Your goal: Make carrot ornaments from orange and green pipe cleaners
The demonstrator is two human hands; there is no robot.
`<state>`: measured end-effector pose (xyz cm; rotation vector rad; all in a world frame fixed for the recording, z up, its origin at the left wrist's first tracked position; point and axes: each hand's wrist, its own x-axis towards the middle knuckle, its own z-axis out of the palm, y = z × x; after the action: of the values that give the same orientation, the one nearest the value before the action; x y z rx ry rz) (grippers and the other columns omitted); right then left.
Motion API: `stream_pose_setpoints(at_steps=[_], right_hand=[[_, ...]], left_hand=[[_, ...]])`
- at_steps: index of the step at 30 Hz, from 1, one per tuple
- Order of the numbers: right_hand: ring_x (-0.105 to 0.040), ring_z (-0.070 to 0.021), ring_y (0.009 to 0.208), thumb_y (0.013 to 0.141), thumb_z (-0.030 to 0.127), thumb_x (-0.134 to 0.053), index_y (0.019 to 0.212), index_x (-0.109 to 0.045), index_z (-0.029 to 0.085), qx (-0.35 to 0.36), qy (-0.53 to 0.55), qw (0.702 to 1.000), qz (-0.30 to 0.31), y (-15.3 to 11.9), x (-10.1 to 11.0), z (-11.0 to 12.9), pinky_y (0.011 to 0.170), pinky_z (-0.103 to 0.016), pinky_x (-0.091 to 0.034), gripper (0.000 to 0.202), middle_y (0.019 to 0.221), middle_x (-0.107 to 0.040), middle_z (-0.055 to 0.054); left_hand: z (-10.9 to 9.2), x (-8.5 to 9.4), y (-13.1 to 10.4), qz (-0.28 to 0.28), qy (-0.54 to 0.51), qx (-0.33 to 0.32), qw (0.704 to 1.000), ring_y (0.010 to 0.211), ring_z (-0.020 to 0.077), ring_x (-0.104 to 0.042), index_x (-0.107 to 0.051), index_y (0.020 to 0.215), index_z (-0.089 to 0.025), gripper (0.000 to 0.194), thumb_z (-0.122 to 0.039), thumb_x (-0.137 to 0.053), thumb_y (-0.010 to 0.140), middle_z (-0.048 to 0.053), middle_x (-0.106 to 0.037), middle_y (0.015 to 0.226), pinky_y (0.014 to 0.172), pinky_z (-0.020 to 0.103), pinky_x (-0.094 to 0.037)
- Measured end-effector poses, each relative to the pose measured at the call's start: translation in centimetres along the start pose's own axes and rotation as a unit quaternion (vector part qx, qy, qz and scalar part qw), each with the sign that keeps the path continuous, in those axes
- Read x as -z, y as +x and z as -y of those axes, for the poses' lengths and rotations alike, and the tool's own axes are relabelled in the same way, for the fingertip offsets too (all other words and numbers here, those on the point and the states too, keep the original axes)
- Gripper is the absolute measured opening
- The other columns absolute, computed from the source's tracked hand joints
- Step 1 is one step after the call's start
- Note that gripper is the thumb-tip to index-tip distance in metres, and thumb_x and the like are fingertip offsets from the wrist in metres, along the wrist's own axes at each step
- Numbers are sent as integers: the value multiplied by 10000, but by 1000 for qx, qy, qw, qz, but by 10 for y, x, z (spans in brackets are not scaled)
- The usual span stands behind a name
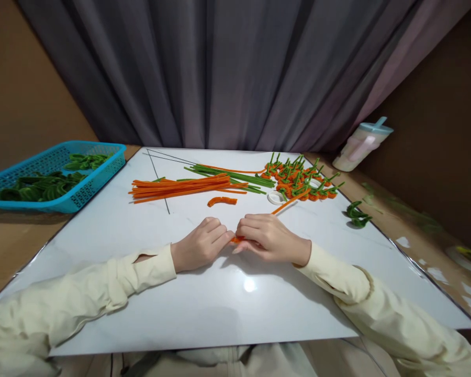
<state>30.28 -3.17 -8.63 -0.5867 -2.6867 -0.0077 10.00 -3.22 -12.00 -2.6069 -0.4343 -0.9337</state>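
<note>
Between my two hands is an orange pipe cleaner (pixel 284 207), its free end sticking out behind the right knuckles. My left hand (pixel 204 243) pinches it from the left, fingers curled. My right hand (pixel 270 239) closes on it from the right, its fingertips almost meeting the left ones. A small orange piece of the held part shows between the fingertips; the rest of it is covered by the fingers. Just beyond my hands lies a short, thick, curved orange piece (pixel 222 201). A bundle of orange pipe cleaners (pixel 180 187) rests behind it, with green pipe cleaners (pixel 235 177) alongside.
Many small orange pieces with green stems (pixel 298 177) stand at the back right, by a white ring (pixel 276 197). Dark green curled pieces (pixel 357 214) lie on the right. A blue basket (pixel 73 199) holds green coils at left. A tumbler (pixel 361 146) and tape roll (pixel 468 258) are at right.
</note>
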Motion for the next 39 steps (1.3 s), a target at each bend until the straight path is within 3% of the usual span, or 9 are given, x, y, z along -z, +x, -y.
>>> stream_pose_setpoints(at_steps=[8, 13, 19, 26, 39], right_hand=[[-347, -132, 573, 933, 294, -345, 640, -531, 155, -1, 34, 999, -27, 0, 0, 0, 544, -259, -256, 373, 572, -486, -17], [-347, -126, 586, 939, 320, -351, 642, -534, 145, 5, 140, 990, 7, 1, 1, -2, 570, -244, -294, 390, 573, -489, -18], [-409, -126, 619, 943, 400, -316, 667, -561, 135, -15, 281, 959, 34, 7, 0, 1, 607, -238, -346, 455, 575, -516, -31], [-469, -102, 611, 863, 463, -475, 659, -591, 115, -84, 413, 902, 91, 8, -2, -4, 600, -219, -391, 420, 610, -493, -8], [-467, -87, 576, 897, 310, -434, 669, -558, 116, -126, 426, 888, 117, 7, 9, 0, 583, -202, -393, 324, 583, -513, 5]], left_hand=[[0, -1, 0, 0, -4, -23, 1000, 625, 166, -358, -535, 818, -106, 60, -130, -485, 841, 25, -448, 591, 604, 295, -342], [1, 2, -1, -5, -55, -39, 998, 616, 158, -349, -527, 853, -109, 74, -135, -458, 853, 31, -474, 620, 605, 298, -333], [1, 4, -1, -16, -90, -55, 994, 617, 161, -358, -533, 855, -98, 111, -98, -421, 852, 36, -476, 604, 603, 299, -340], [1, 6, 0, -22, -109, -62, 992, 620, 163, -384, -531, 892, -116, 181, -105, -351, 884, 37, -496, 606, 600, 298, -366], [5, 4, -3, -35, -97, -62, 993, 640, 164, -375, -497, 981, -101, 143, -116, -392, 886, 37, -482, 631, 619, 293, -388]])
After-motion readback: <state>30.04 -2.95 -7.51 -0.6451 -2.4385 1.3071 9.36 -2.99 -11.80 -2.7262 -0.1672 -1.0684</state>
